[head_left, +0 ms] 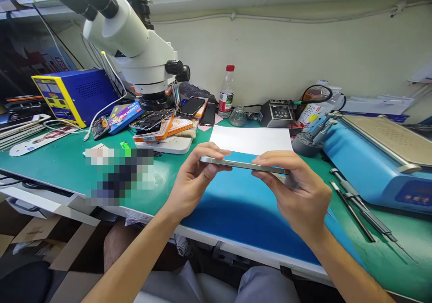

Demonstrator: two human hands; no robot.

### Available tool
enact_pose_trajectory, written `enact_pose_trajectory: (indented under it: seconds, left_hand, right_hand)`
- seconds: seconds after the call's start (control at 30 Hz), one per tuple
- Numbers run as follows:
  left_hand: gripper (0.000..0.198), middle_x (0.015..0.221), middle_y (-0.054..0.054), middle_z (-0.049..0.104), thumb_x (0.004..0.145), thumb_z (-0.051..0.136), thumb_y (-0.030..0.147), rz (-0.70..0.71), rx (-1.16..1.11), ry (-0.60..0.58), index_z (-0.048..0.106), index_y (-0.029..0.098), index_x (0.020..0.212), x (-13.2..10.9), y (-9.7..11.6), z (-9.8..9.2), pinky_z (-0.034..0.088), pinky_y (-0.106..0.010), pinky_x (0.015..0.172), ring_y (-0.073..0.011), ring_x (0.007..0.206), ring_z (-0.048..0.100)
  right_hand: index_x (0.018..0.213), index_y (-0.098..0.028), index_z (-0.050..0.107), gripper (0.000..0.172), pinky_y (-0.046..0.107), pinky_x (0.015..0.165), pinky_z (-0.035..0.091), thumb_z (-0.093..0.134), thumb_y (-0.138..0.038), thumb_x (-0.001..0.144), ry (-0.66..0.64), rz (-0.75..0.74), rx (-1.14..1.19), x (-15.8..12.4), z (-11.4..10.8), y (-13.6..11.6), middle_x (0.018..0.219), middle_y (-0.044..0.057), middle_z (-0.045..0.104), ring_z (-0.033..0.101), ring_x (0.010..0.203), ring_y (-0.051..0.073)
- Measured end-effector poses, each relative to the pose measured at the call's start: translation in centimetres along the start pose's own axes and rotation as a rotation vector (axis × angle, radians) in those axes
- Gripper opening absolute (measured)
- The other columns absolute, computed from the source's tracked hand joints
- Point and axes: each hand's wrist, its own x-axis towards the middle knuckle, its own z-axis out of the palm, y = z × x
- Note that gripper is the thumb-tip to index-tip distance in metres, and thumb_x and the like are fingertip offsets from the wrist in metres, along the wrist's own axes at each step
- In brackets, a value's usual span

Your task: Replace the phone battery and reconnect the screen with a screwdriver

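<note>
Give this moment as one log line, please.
left hand: holds phone, left end | right hand: holds right end | phone: edge-on, above blue mat

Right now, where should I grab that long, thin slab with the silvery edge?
I'd pinch the long, thin slab with the silvery edge by both ends, coming from left and right, fingers above, thumbs below, as the left hand and right hand do. It's thin enough to pinch and nearly level.
</note>
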Motion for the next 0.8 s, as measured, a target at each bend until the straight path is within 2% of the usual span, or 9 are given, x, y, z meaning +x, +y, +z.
enact_pose_trajectory:
  seconds: [0.07, 0.17, 0.33, 0.5, 0.63, 0.8]
  left_hand:
    - [0.009, 0.131, -0.001, 0.052, 0.101, 0.073, 0.030, -0.041, -0.014, 0.022, 0.073, 0.032, 0.110, -0.14, 0.00, -0.05, 0.058, -0.035, 0.107, -0.0223, 0.133, 0.063]
    - [0.016, 0.134, 0.001, 0.050, 0.093, 0.083, 0.030, -0.095, -0.019, 0.054, 0.070, 0.030, 0.102, -0.32, -0.01, -0.12, 0.054, -0.034, 0.111, -0.0230, 0.135, 0.062]
    - [0.022, 0.132, 0.001, 0.050, 0.088, 0.089, 0.029, -0.135, -0.023, 0.104, 0.068, 0.027, 0.096, -0.31, 0.12, 0.00, 0.055, -0.030, 0.105, -0.0210, 0.129, 0.066]
    - [0.022, 0.128, 0.001, 0.051, 0.088, 0.089, 0.031, -0.153, -0.016, 0.118, 0.068, 0.026, 0.095, -0.15, 0.29, 0.26, 0.058, -0.029, 0.100, -0.0168, 0.118, 0.068]
    - [0.022, 0.125, 0.000, 0.053, 0.089, 0.088, 0.032, -0.177, -0.007, 0.128, 0.067, 0.024, 0.094, -0.14, 0.32, 0.33, 0.061, -0.031, 0.097, -0.0166, 0.113, 0.068]
    - [0.027, 0.120, -0.001, 0.056, 0.088, 0.088, 0.036, -0.216, 0.018, 0.164, 0.066, 0.023, 0.095, 0.08, 0.05, 0.42, 0.063, -0.030, 0.091, -0.0169, 0.108, 0.068]
  right_hand:
    - [0.111, -0.029, 0.074, 0.037, 0.037, 0.088, 0.062, 0.081, -0.003, 0.086, -0.008, -0.050, -0.023, -0.04, -0.09, -0.04, 0.104, 0.000, 0.077, 0.073, 0.104, 0.020]
    - [0.112, -0.028, 0.073, 0.039, 0.038, 0.089, 0.062, 0.083, -0.002, 0.085, -0.032, -0.088, -0.030, -0.06, -0.15, -0.04, 0.104, 0.000, 0.077, 0.073, 0.104, 0.020]
    - [0.109, -0.026, 0.071, 0.036, 0.037, 0.088, 0.062, 0.083, -0.002, 0.085, -0.060, -0.104, -0.029, -0.03, -0.11, -0.20, 0.103, 0.001, 0.076, 0.073, 0.101, 0.018]
    - [0.106, -0.025, 0.071, 0.029, 0.038, 0.082, 0.063, 0.081, -0.006, 0.087, -0.069, -0.066, -0.017, -0.22, -0.04, -0.45, 0.100, 0.002, 0.076, 0.073, 0.097, 0.019]
    - [0.102, -0.026, 0.071, 0.022, 0.039, 0.080, 0.064, 0.079, -0.010, 0.090, -0.064, -0.036, -0.059, -0.37, -0.01, -0.56, 0.097, 0.003, 0.077, 0.074, 0.094, 0.021]
    - [0.096, -0.027, 0.071, 0.009, 0.039, 0.076, 0.062, 0.079, -0.023, 0.093, -0.063, 0.107, -0.081, -0.27, 0.11, -0.49, 0.095, 0.004, 0.078, 0.075, 0.092, 0.023]
